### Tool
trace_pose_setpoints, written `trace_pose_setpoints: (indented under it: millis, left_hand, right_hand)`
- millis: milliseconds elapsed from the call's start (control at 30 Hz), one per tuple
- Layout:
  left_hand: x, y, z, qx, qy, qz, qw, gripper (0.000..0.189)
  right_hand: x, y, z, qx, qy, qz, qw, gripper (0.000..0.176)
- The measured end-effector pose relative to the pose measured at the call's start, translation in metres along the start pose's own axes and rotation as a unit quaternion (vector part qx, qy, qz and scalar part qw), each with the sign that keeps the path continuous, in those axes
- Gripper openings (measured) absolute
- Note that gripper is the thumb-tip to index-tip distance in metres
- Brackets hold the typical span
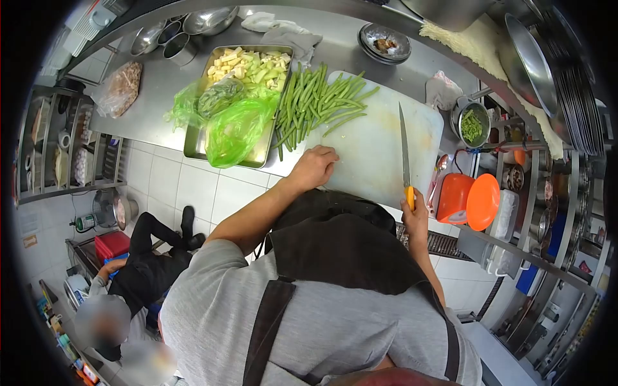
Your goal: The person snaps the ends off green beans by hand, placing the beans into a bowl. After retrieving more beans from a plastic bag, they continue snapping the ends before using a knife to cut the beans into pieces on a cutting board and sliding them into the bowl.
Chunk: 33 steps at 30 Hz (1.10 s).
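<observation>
Looks like bean prep at the ready stage, no cut being made: right hand (417,215) grips the knife (404,145) by its yellow handle, blade pointing away over the right part of the cutting board (386,157). Left hand (313,166) has fingers curled, at the board's near left edge; can't tell if it pinches anything. Green beans (312,96) lie in a loose pile, partly on the board's far left corner, partly on the counter (154,119) beside the tray (259,153). Next move, my judgement: left hand steadies some beans, knife comes left to them. Counts: one knife, one board, one bean pile (overlapping, single beans uncountable), one tray, one bright green bag (238,132) in it, one pot (472,112) of chopped greens right of the board.
</observation>
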State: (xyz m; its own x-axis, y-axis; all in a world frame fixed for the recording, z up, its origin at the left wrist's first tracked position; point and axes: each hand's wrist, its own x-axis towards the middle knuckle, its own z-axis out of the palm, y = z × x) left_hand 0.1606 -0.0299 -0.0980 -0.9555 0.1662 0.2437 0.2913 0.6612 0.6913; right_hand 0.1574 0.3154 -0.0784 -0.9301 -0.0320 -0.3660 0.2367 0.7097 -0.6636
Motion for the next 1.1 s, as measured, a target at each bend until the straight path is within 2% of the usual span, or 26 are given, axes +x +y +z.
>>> trace_pose_setpoints:
  millis: [100,133,200,233,300,333,433,533,600,633,667,700,767,933,1033,1100]
  left_hand:
    - [-0.003,-0.005,-0.001,-0.001,0.018,-0.012,1.0,0.021]
    - [0.0,-0.01,-0.002,-0.002,0.016,-0.012,1.0,0.021]
    - [0.015,-0.022,-0.003,0.042,0.086,-0.041,0.995,0.022]
    - [0.021,-0.023,-0.003,0.043,0.084,-0.041,0.995,0.022]
    - [0.041,-0.018,-0.009,0.125,0.082,-0.146,0.978,0.024]
    - [0.045,-0.021,-0.006,0.168,0.048,-0.161,0.972,0.025]
    - [0.054,-0.029,0.009,0.231,0.02,-0.21,0.95,0.019]
    - [0.054,-0.026,0.012,0.251,0.024,-0.199,0.947,0.015]
    - [0.054,-0.024,0.015,0.258,0.015,-0.197,0.946,0.013]
    - [0.052,-0.027,0.017,0.241,0.032,-0.191,0.951,0.013]
    - [0.051,-0.027,0.017,0.224,0.05,-0.185,0.956,0.013]
    - [0.051,-0.024,0.016,0.228,0.045,-0.18,0.956,0.013]
    - [0.052,-0.018,0.013,0.188,0.07,-0.218,0.955,0.013]
    - [0.052,-0.026,0.012,0.175,0.126,-0.217,0.952,0.011]
    - [0.051,-0.004,0.011,0.099,0.101,-0.197,0.97,0.012]
    - [0.048,0.011,0.02,0.039,0.042,-0.189,0.98,0.013]
  right_hand:
    - [-0.022,0.0,0.005,0.016,0.017,0.001,1.0,0.049]
    - [-0.028,-0.005,0.004,0.019,0.001,0.03,0.999,0.049]
    - [-0.041,-0.029,0.0,0.031,-0.009,0.068,0.997,0.045]
    - [-0.043,-0.028,0.0,0.033,-0.009,0.069,0.997,0.045]
    - [-0.042,-0.027,-0.001,0.016,-0.013,0.056,0.998,0.049]
    - [-0.041,-0.028,-0.002,0.019,-0.015,0.052,0.998,0.049]
    - [-0.036,-0.029,-0.003,0.012,-0.037,0.054,0.998,0.051]
    - [-0.02,0.005,0.005,0.007,-0.03,-0.023,0.999,0.053]
    - [-0.008,0.021,0.008,0.021,-0.034,-0.027,0.999,0.054]
    - [-0.005,0.028,0.008,0.029,-0.04,-0.033,0.998,0.055]
    - [-0.01,0.011,0.002,0.086,-0.049,-0.007,0.995,0.042]
    - [-0.011,0.004,-0.003,0.093,-0.046,-0.004,0.995,0.042]
    - [-0.011,-0.004,-0.011,0.136,-0.089,0.052,0.985,0.03]
    - [-0.008,0.008,-0.014,0.153,-0.114,0.066,0.979,0.037]
    - [-0.008,0.01,-0.023,0.18,-0.114,0.075,0.974,0.042]
    - [-0.007,0.014,-0.03,0.171,-0.123,0.043,0.977,0.045]
